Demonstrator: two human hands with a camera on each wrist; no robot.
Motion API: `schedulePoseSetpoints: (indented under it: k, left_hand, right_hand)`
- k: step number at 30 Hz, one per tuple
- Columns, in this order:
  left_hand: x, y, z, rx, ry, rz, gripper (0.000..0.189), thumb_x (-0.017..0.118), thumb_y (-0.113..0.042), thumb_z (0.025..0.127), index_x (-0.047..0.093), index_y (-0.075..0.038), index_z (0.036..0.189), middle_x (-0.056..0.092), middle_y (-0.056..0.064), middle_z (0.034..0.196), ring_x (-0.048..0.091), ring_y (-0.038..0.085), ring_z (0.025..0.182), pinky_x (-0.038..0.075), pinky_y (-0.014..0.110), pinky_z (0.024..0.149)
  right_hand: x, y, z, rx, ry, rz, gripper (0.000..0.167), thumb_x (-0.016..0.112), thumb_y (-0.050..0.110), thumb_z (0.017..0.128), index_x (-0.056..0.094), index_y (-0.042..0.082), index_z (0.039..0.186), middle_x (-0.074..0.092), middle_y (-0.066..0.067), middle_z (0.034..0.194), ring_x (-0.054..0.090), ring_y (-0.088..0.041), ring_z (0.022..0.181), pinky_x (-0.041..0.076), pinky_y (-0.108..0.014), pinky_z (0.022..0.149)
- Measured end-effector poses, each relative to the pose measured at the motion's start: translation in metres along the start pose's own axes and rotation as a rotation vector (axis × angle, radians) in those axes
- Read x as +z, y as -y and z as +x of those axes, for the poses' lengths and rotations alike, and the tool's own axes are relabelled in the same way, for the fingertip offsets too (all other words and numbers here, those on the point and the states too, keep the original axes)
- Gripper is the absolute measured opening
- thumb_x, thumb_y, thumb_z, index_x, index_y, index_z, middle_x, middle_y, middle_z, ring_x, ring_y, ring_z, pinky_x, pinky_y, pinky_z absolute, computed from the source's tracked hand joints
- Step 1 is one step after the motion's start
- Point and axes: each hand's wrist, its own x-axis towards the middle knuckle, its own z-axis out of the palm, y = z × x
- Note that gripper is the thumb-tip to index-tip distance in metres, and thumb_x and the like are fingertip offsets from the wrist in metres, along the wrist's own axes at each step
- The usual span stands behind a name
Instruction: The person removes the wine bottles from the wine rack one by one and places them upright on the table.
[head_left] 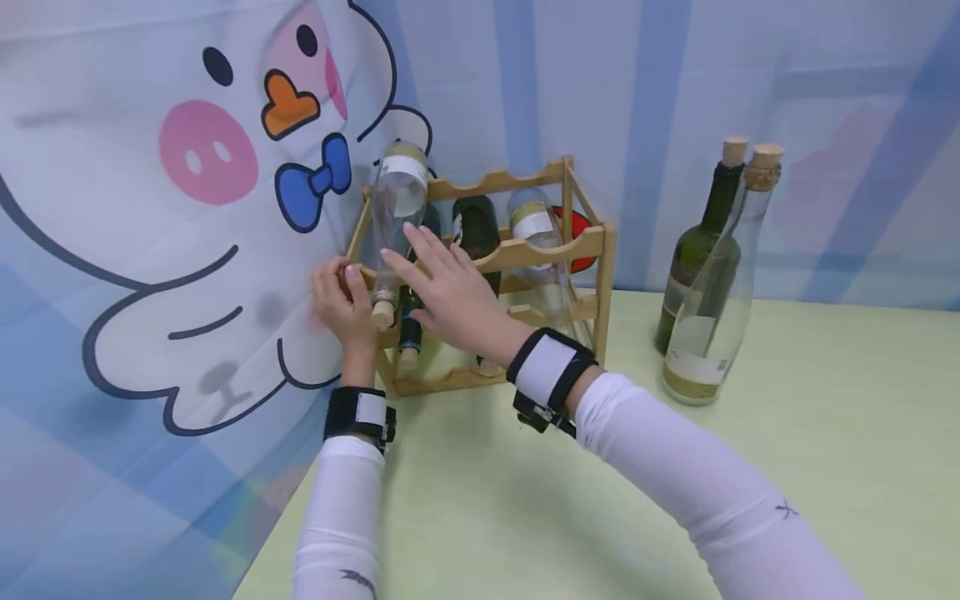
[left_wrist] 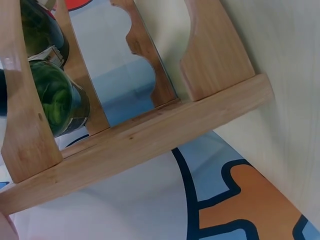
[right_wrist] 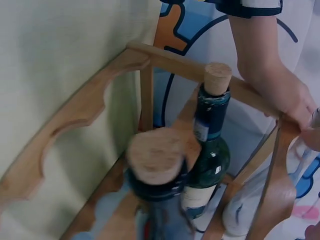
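A wooden wine rack (head_left: 558, 250) stands on the table against the backdrop. In its upper left place lies a clear bottle (head_left: 402, 196), its corked neck tilted down toward the front. My left hand (head_left: 345, 304) grips the rack's upper left front corner, beside that bottle's neck; the right wrist view also shows this hand (right_wrist: 272, 75) at the corner. My right hand (head_left: 453, 292) reaches over the rack's front with fingers extended, the fingertips at the clear bottle's side. Whether they touch the glass I cannot tell. Neither hand wraps around a bottle.
Dark bottles, including a green one (right_wrist: 210, 160), and another clear bottle (head_left: 534, 225) lie in the rack. A corked green bottle (head_left: 697, 242) and a corked clear bottle (head_left: 712, 317) stand upright to the right on the pale table (head_left: 840, 433). A printed cloth (head_left: 600, 100) hangs behind.
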Motion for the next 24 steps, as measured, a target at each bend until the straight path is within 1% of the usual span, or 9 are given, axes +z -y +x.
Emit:
schedulePoseSetpoints:
  k: [3, 5, 8, 11, 13, 17, 20, 22, 24]
  left_hand:
    - [-0.001, -0.001, 0.001, 0.005, -0.001, -0.002, 0.026, 0.043, -0.021, 0.084, 0.055, 0.000, 0.094, 0.047, 0.021, 0.081, 0.041, 0.026, 0.071, 0.030, 0.024, 0.065]
    - [-0.002, -0.001, 0.002, 0.012, -0.003, -0.005, 0.025, 0.043, -0.020, 0.084, 0.055, 0.000, 0.094, 0.047, 0.022, 0.081, 0.040, 0.026, 0.070, 0.030, 0.025, 0.064]
    - [-0.002, 0.001, 0.002, 0.021, -0.002, -0.007, 0.024, 0.044, -0.019, 0.084, 0.055, 0.000, 0.095, 0.047, 0.021, 0.081, 0.041, 0.026, 0.069, 0.030, 0.025, 0.064]
    - [-0.001, 0.004, 0.001, 0.017, 0.006, -0.011, 0.022, 0.044, -0.017, 0.084, 0.055, -0.001, 0.096, 0.047, 0.021, 0.081, 0.041, 0.024, 0.069, 0.031, 0.025, 0.063]
    - [0.001, 0.005, -0.002, 0.008, 0.007, -0.016, 0.021, 0.045, -0.016, 0.084, 0.055, -0.002, 0.096, 0.047, 0.020, 0.081, 0.041, 0.022, 0.069, 0.031, 0.025, 0.063]
    - [0.002, 0.006, -0.003, 0.008, -0.011, -0.026, 0.022, 0.045, -0.017, 0.084, 0.055, -0.001, 0.096, 0.048, 0.021, 0.083, 0.042, 0.023, 0.071, 0.032, 0.026, 0.065]
    - [0.002, 0.006, -0.002, 0.039, -0.036, -0.029, 0.021, 0.046, -0.015, 0.083, 0.055, 0.000, 0.093, 0.049, 0.022, 0.082, 0.043, 0.027, 0.071, 0.032, 0.027, 0.065]
    - [0.001, 0.006, -0.001, 0.064, -0.049, -0.023, 0.018, 0.047, -0.012, 0.082, 0.056, 0.001, 0.092, 0.049, 0.022, 0.080, 0.043, 0.027, 0.069, 0.033, 0.028, 0.064]
    - [0.000, 0.007, 0.000, 0.070, -0.040, -0.019, 0.018, 0.047, -0.010, 0.082, 0.056, 0.001, 0.093, 0.049, 0.023, 0.080, 0.041, 0.023, 0.068, 0.032, 0.030, 0.063]
  right_hand:
    - [-0.002, 0.009, 0.012, -0.024, 0.073, -0.050, 0.069, 0.063, 0.024, 0.080, 0.026, 0.022, 0.139, 0.011, -0.013, 0.148, 0.011, -0.026, 0.136, 0.023, -0.045, 0.106]
    - [-0.002, 0.011, 0.018, -0.029, 0.116, -0.069, 0.065, 0.062, 0.023, 0.081, 0.029, 0.025, 0.138, 0.011, -0.012, 0.148, 0.011, -0.026, 0.136, 0.023, -0.046, 0.105]
    - [-0.001, 0.013, 0.025, -0.023, 0.173, -0.050, 0.055, 0.058, 0.019, 0.084, 0.036, 0.027, 0.135, 0.014, -0.011, 0.148, 0.011, -0.027, 0.136, 0.024, -0.049, 0.104]
    - [0.001, 0.011, 0.026, -0.021, 0.199, 0.000, 0.048, 0.053, 0.014, 0.087, 0.041, 0.025, 0.131, 0.018, -0.008, 0.147, 0.011, -0.026, 0.137, 0.023, -0.051, 0.104]
    - [0.002, 0.008, 0.023, -0.037, 0.194, 0.013, 0.045, 0.052, 0.012, 0.087, 0.043, 0.025, 0.129, 0.022, -0.006, 0.146, 0.012, -0.024, 0.137, 0.023, -0.051, 0.104]
    - [0.002, 0.009, 0.017, -0.109, 0.143, 0.012, 0.039, 0.053, 0.014, 0.087, 0.048, 0.026, 0.124, 0.031, -0.003, 0.143, 0.019, -0.022, 0.135, 0.026, -0.052, 0.102]
    - [-0.004, 0.016, 0.012, -0.167, 0.112, 0.015, 0.037, 0.055, 0.014, 0.086, 0.050, 0.026, 0.121, 0.038, -0.001, 0.139, 0.026, -0.022, 0.133, 0.028, -0.052, 0.101]
    - [-0.010, 0.020, 0.010, -0.190, 0.101, 0.019, 0.038, 0.057, 0.014, 0.085, 0.051, 0.026, 0.120, 0.041, 0.000, 0.137, 0.029, -0.021, 0.131, 0.028, -0.052, 0.101]
    - [-0.018, 0.024, 0.009, -0.192, 0.083, 0.040, 0.039, 0.058, 0.014, 0.083, 0.051, 0.025, 0.120, 0.043, 0.001, 0.134, 0.031, -0.021, 0.130, 0.027, -0.051, 0.101]
